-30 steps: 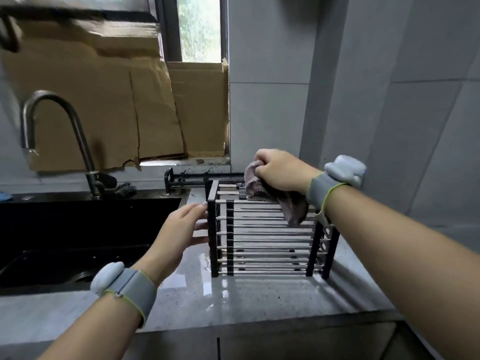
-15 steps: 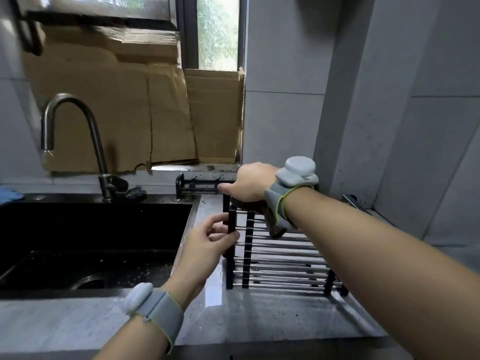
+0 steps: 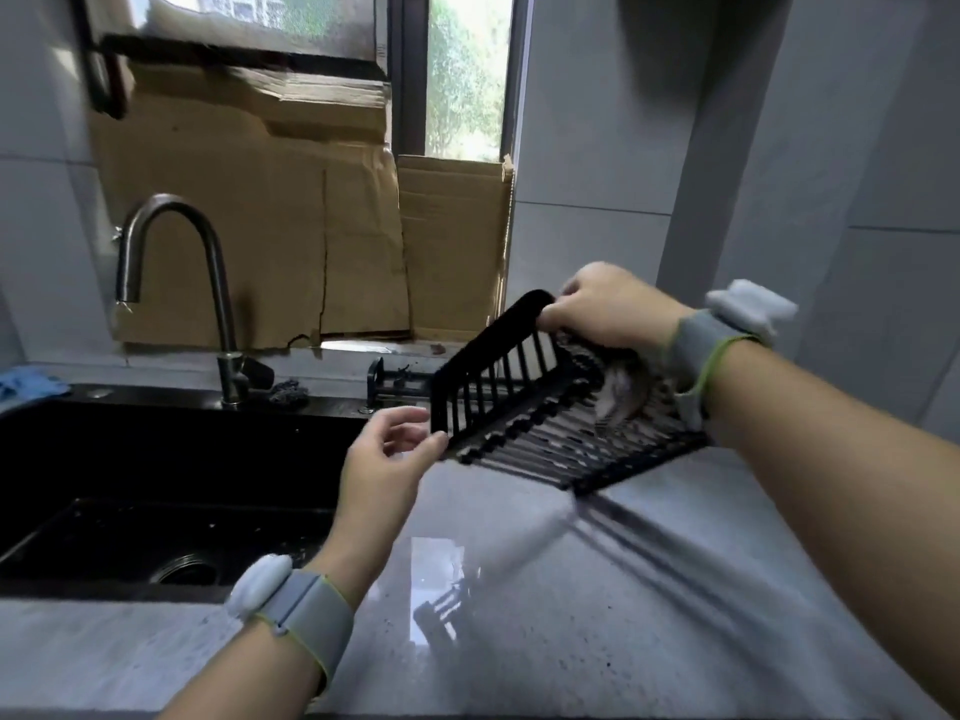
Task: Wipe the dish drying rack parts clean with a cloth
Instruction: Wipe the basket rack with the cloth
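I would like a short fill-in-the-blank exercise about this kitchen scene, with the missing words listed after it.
1. The right hand grips the top edge of the black ____, which is lifted off the counter.
2. Under that hand hangs a grey ____.
3. The left hand touches the rack's lower ____ corner.
4. The faucet stands behind the black ____.

Missing words: rack; cloth; left; sink

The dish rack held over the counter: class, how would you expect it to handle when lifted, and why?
The dish rack probably stays stiff: tilted between the left hand and right hand, its bars look straight. It seems fairly light, since the left hand only pinches one corner. The cloth looks floppy, draping over the bars.
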Demonstrator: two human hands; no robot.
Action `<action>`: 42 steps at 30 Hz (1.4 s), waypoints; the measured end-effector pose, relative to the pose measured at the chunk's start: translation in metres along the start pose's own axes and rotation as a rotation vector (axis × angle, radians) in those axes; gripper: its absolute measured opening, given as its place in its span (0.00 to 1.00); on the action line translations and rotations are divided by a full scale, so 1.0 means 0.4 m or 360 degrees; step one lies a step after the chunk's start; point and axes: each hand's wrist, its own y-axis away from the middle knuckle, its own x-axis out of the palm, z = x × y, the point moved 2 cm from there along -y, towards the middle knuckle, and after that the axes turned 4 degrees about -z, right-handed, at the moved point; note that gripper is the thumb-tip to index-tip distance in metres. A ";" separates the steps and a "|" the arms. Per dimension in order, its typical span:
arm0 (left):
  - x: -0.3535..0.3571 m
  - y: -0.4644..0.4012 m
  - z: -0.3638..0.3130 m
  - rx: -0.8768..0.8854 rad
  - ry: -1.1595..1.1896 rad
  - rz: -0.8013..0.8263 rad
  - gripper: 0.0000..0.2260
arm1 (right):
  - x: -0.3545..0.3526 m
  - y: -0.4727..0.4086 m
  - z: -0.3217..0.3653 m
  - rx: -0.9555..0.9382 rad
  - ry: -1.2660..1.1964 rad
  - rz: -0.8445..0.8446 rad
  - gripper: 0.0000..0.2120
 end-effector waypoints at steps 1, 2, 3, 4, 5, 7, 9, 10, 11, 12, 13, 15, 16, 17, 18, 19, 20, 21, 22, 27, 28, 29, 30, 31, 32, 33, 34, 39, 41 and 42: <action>-0.007 -0.008 -0.009 0.0030 0.0003 -0.0039 0.10 | -0.020 0.007 -0.034 0.0008 -0.0254 -0.0041 0.12; -0.012 -0.016 -0.016 0.0056 0.0012 -0.0066 0.11 | -0.032 0.017 -0.070 0.0017 -0.0525 -0.0056 0.12; -0.014 -0.023 -0.024 0.0074 0.0033 -0.0072 0.13 | -0.038 0.028 -0.108 0.0038 -0.0792 -0.0064 0.10; -0.015 -0.030 -0.033 0.0091 0.0058 -0.0060 0.16 | -0.041 0.042 -0.140 0.0072 -0.1058 -0.0068 0.09; -0.012 -0.037 -0.045 0.0120 0.0085 -0.0034 0.18 | -0.037 0.055 -0.169 0.0117 -0.1309 -0.0060 0.07; -0.006 -0.045 -0.073 0.0234 0.0129 0.0061 0.20 | -0.019 0.075 -0.210 0.0222 -0.1738 0.0019 0.06; 0.005 -0.048 -0.095 0.0375 0.0105 0.0219 0.24 | -0.004 0.094 -0.236 0.0272 -0.1999 0.0089 0.09; 0.011 -0.050 -0.100 0.0426 0.0074 0.0317 0.27 | -0.002 0.103 -0.245 0.0277 -0.2093 0.0090 0.09; 0.011 -0.048 -0.099 0.0449 0.0045 0.0412 0.30 | 0.005 0.112 -0.247 0.0270 -0.2169 0.0082 0.08; 0.019 -0.048 -0.098 0.0456 0.0013 0.0513 0.32 | 0.003 0.123 -0.255 0.0254 -0.2255 0.0058 0.08; 0.027 -0.046 -0.095 0.0438 -0.0012 0.0606 0.35 | 0.004 0.132 -0.265 0.0226 -0.2333 0.0043 0.11; 0.042 -0.044 -0.095 0.0384 -0.0055 0.0733 0.39 | 0.010 0.147 -0.281 0.0165 -0.2440 0.0049 0.15; 0.044 -0.045 -0.098 0.0370 -0.0067 0.0755 0.41 | 0.012 0.150 -0.281 0.0141 -0.2466 0.0056 0.15; 0.051 -0.049 -0.105 0.0376 -0.0091 0.0770 0.43 | 0.012 0.153 -0.290 0.0128 -0.2485 0.0039 0.14; 0.058 -0.055 -0.111 0.0405 -0.0133 0.0786 0.44 | 0.008 0.155 -0.298 0.0116 -0.2496 0.0030 0.13; 0.062 -0.061 -0.119 0.0457 -0.0203 0.0802 0.45 | 0.006 0.156 -0.306 0.0104 -0.2498 0.0023 0.12; 0.066 -0.068 -0.128 0.0522 -0.0283 0.0828 0.46 | 0.004 0.156 -0.314 0.0086 -0.2500 0.0029 0.13; 0.071 -0.074 -0.139 0.0583 -0.0353 0.0864 0.47 | 0.003 0.157 -0.323 0.0074 -0.2489 0.0040 0.14; 0.077 -0.078 -0.152 0.0631 -0.0399 0.0910 0.48 | 0.001 0.160 -0.330 0.0070 -0.2477 0.0047 0.14; 0.135 -0.069 -0.178 0.0676 -0.0415 0.0962 0.49 | 0.017 0.158 -0.364 0.0135 -0.2484 0.0020 0.13; 0.145 -0.063 -0.174 0.0665 -0.0398 0.0914 0.48 | 0.022 0.157 -0.368 0.0169 -0.2470 0.0010 0.13; 0.155 -0.057 -0.171 0.0654 -0.0377 0.0870 0.47 | 0.026 0.154 -0.374 0.0193 -0.2436 0.0013 0.12; 0.161 -0.055 -0.166 0.0642 -0.0359 0.0835 0.47 | 0.032 0.150 -0.379 0.0220 -0.2385 0.0005 0.12; 0.170 -0.054 -0.163 0.0634 -0.0355 0.0820 0.47 | 0.033 0.146 -0.387 0.0252 -0.2327 -0.0042 0.11; 0.174 -0.055 -0.161 0.0633 -0.0366 0.0817 0.46 | 0.034 0.140 -0.395 0.0293 -0.2253 -0.0122 0.09; 0.180 -0.056 -0.160 0.0633 -0.0386 0.0813 0.45 | 0.031 0.137 -0.408 0.0328 -0.2166 -0.0223 0.07; 0.184 -0.058 -0.159 0.0635 -0.0417 0.0800 0.43 | 0.027 0.134 -0.418 0.0323 -0.2054 -0.0307 0.08; 0.220 -0.067 -0.160 0.0637 -0.0874 0.0553 0.36 | -0.029 0.155 -0.390 0.0092 -0.1329 -0.0639 0.02; 0.255 -0.061 -0.172 0.0758 -0.1115 0.0492 0.39 | -0.044 0.173 -0.327 -0.0021 -0.1032 -0.0562 0.09; 0.277 -0.057 -0.175 0.0851 -0.1233 0.0468 0.41 | -0.043 0.183 -0.293 -0.0046 -0.0894 -0.0461 0.13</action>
